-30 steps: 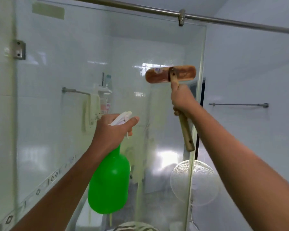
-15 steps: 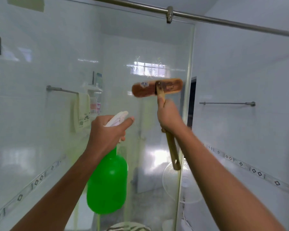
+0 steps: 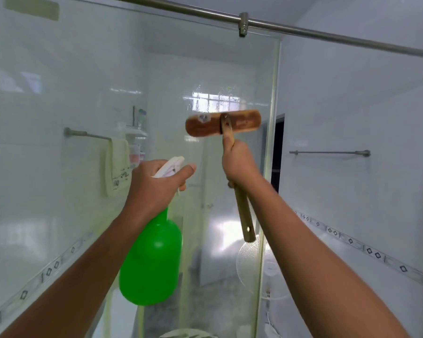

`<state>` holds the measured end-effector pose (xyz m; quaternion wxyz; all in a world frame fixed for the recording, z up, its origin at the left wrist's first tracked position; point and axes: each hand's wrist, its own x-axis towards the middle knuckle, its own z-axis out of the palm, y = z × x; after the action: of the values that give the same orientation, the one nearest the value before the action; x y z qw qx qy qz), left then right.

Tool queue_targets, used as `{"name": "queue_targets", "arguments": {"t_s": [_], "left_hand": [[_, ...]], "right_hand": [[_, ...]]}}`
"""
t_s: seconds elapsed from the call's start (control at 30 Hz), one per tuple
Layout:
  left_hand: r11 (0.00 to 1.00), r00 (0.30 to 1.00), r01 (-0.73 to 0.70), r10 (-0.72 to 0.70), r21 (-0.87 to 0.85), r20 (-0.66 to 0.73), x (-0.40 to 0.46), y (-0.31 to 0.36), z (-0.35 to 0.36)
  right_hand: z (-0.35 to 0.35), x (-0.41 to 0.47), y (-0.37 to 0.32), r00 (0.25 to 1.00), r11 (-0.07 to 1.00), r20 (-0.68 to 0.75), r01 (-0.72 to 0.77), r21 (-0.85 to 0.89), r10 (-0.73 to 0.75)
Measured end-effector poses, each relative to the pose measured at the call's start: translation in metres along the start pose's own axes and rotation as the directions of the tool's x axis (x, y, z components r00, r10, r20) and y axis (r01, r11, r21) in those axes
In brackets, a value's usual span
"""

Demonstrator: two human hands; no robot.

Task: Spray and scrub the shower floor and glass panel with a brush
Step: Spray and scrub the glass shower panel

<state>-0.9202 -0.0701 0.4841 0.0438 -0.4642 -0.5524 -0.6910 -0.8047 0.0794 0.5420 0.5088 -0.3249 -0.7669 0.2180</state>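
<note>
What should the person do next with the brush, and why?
Probably drag the brush down the glass panel in one stroke. The right hand grips its handle with the head held high against the glass, and the left hand holds the green spray bottle aimed at the same panel.

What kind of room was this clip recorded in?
A tiled bathroom, most likely in a home, at a shower stall: a glass panel hangs from a metal rail, a towel hangs on a bar, and white wall tiles surround it.
</note>
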Motion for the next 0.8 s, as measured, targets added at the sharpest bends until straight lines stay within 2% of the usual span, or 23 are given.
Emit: {"name": "queue_targets", "arguments": {"t_s": [0.07,0.17,0.3,0.37,0.47,0.63,0.7,0.8], "left_hand": [[1.0,1.0,-0.003,0.003,-0.007,0.006,0.004,0.004,-0.001],[0.999,1.0,0.008,-0.007,-0.053,0.011,0.004,0.009,-0.005],[0.999,0.999,-0.015,0.016,-0.04,0.042,-0.003,0.012,-0.01],[1.0,0.998,-0.013,0.014,-0.025,0.064,-0.002,0.013,-0.008],[0.999,0.996,-0.028,0.03,-0.022,0.082,0.002,0.018,-0.003],[0.998,0.997,-0.049,0.05,-0.027,0.06,0.015,0.033,0.004],[0.999,0.997,-0.046,0.047,-0.027,0.061,0.02,0.038,0.006],[0.999,0.998,-0.042,0.043,-0.028,0.053,0.022,0.042,0.006]], "right_hand": [[-0.002,0.003,-0.004,1.0,1.0,-0.015,0.003,0.003,-0.003],[0.017,-0.043,0.03,0.998,0.994,0.024,0.057,-0.091,-0.055],[0.041,-0.132,0.086,0.989,0.992,0.073,-0.125,-0.015,0.125],[0.041,-0.139,0.088,0.981,0.984,0.074,-0.18,-0.003,0.18],[0.018,-0.088,0.059,0.989,0.991,0.066,-0.126,-0.038,0.129],[-0.042,0.023,-0.021,0.999,0.999,-0.02,-0.029,0.024,0.029],[-0.06,0.047,-0.051,0.998,0.997,-0.056,-0.03,0.065,0.033],[-0.065,0.058,-0.067,0.999,0.999,-0.035,-0.006,0.035,0.007]]}}
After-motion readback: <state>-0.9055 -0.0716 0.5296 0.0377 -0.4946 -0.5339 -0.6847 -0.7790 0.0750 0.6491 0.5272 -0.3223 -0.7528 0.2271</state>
